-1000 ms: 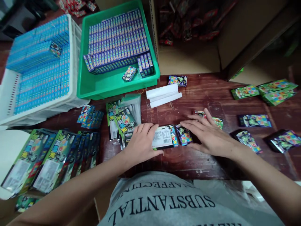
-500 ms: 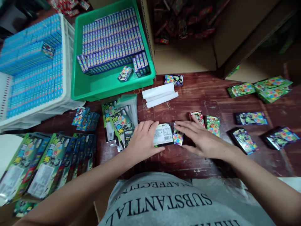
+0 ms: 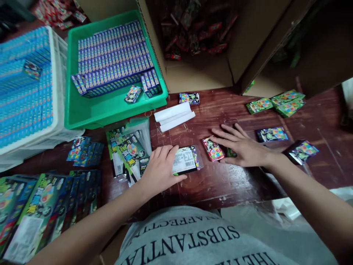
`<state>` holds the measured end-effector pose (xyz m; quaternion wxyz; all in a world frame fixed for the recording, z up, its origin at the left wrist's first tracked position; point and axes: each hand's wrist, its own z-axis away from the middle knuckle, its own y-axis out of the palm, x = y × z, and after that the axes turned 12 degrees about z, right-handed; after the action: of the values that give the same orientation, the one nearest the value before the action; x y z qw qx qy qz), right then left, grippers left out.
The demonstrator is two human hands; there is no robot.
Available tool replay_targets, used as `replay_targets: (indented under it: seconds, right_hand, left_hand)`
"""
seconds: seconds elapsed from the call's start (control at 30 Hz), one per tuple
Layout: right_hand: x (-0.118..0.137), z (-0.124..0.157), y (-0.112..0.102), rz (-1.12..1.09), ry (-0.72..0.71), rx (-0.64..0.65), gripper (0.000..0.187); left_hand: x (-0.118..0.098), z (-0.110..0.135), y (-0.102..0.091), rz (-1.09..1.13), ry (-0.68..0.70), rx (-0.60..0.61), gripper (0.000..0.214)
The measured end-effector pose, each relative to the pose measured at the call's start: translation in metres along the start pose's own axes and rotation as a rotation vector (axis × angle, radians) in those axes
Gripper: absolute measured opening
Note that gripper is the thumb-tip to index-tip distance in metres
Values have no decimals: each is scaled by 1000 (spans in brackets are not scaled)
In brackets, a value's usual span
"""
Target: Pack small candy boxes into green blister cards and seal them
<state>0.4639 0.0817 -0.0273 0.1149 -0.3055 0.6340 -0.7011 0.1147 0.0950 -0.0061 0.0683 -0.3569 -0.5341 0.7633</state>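
Observation:
My left hand (image 3: 161, 167) grips a flat clear-and-black plastic pouch (image 3: 184, 161) with a white barcode label, fingers along its far edge and thumb at its near edge. The end of a purple box (image 3: 196, 157) shows inside the pouch's right-hand mouth. With fingers spread, my right hand (image 3: 239, 145) lies over the small boxes to the right. Its index finger and thumb touch a small red box (image 3: 213, 150). Beneath the palm a green box (image 3: 231, 152) is mostly hidden.
Flat printed pouches (image 3: 128, 149) lie left of my left hand. Behind them are a green tray (image 3: 110, 117) of purple boxes and a white crate (image 3: 59, 110) of blue boxes. Filled pouches (image 3: 35, 209) stand at left. Folded white paper (image 3: 175, 117), green boxes (image 3: 288, 103) and a cardboard carton (image 3: 198, 75) lie farther off.
The purple box has gone into the pouch's right end. My right hand has left it and moved right onto the red and green boxes; the red box has shifted nearer. The view has turned right.

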Motion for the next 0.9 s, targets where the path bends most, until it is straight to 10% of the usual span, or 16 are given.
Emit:
replay_targets:
  seconds: [0.13,0.4,0.9]
  right_hand:
    - [-8,-2,12,-175,-58,-134,54]
    - [19,-38,-2,-126,-57,-8,32]
    - [24,-35,-10,-179,-129,-29,62]
  left_hand:
    - [-1,-2,3,20,-29,-36,97]
    - [-4,-6,2,41,-34,-48,97]
    - [-6,-7,-12,182,19,-61,95]
